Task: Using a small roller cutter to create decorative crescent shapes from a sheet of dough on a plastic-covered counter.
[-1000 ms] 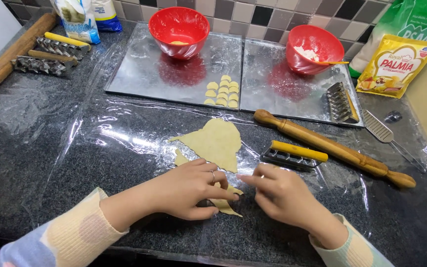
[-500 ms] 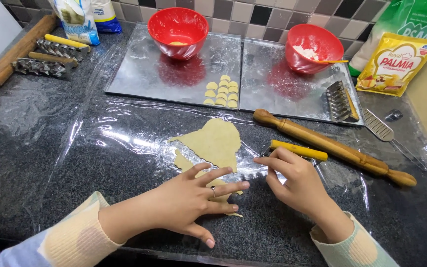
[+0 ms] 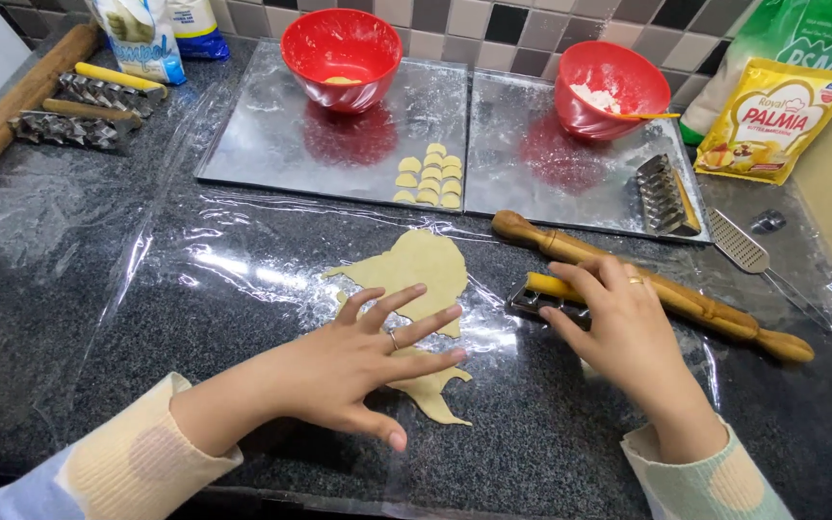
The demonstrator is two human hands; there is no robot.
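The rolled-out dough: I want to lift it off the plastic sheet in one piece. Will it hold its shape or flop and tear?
The dough looks thin and flat, so it would probably droop. Its ragged edges and narrow strip under the left hand suggest it tears easily. Lying on the plastic sheet, it may cling slightly.

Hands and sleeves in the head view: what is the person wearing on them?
Both hands are bare. The left hand has a ring on one finger, and so does the right hand. The left sleeve is pale yellow with faint pink dots; the right sleeve is pale mint green with peach dots.
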